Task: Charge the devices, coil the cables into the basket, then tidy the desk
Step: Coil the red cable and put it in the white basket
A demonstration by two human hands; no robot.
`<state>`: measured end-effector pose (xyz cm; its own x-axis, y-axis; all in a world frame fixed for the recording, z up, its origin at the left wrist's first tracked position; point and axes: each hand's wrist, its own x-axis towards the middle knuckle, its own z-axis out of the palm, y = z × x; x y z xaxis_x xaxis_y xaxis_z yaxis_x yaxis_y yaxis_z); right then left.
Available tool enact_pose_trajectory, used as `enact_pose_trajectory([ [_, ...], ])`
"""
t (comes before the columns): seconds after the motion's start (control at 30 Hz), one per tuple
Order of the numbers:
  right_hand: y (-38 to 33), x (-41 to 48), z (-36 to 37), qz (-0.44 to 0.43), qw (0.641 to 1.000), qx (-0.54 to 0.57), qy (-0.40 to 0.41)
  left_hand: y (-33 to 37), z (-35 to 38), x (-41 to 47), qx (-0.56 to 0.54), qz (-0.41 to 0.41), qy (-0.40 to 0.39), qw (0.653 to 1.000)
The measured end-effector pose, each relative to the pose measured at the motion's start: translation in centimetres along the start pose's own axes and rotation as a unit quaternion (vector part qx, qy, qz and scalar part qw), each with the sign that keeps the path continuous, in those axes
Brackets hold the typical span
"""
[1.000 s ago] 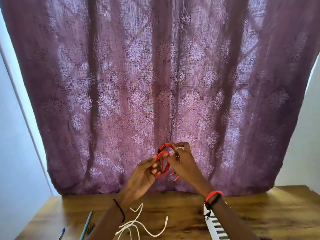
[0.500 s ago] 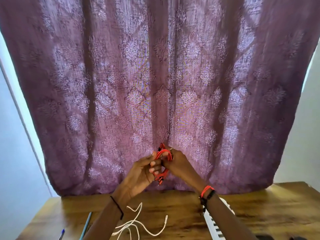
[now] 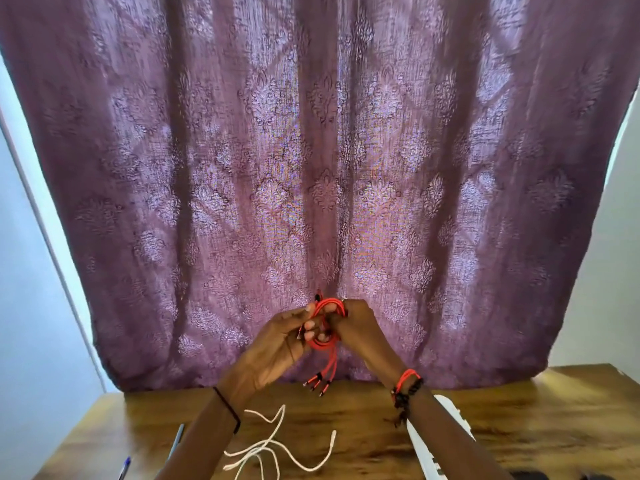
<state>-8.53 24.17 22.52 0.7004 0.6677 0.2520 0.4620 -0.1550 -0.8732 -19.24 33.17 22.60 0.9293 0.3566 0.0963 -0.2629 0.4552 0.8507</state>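
Red cable: A red cable is held wound into a small coil, raised above the desk and in front of the curtain, between the two hands.
Connectors: Three short branches with dark-tipped connectors are seen hanging from the bottom of the coil, clear of the wood.
Left hand: The left hand is turned palm-up, its fingers curled through the loops, and the coil is gripped from the left.
Right hand: The right hand is closed around the top and right side of the coil, its back turned to the camera.
Wrists: A thin dark band is worn on the left wrist; red and black bracelets are worn on the right.
White cable: A white cable is left lying loose and uncoiled on the desk, between the forearms.
Power strip: A white power strip is partly hidden under the right forearm.
Pens: Two pens are laid near the desk's left edge.
Desk: A wooden desk is set against the curtain.
Backdrop: A purple patterned curtain is hung behind, flanked by pale walls.
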Motion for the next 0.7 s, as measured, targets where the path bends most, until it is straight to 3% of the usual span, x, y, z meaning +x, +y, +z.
enact_pose_trajectory([
  [0.23,0.0,0.0,-0.7,0.032,0.999,-0.013,0.007,0.7,-0.9,0.2,0.161,0.038,0.022,0.986],
  [0.5,-0.8,-0.3,-1.0,0.062,0.987,0.136,-0.05,1.4,-1.6,0.5,0.338,0.113,0.041,0.934],
  [0.7,-0.8,-0.8,-0.9,0.075,0.971,0.217,-0.061,1.0,-1.9,0.3,0.376,0.142,0.054,0.914],
])
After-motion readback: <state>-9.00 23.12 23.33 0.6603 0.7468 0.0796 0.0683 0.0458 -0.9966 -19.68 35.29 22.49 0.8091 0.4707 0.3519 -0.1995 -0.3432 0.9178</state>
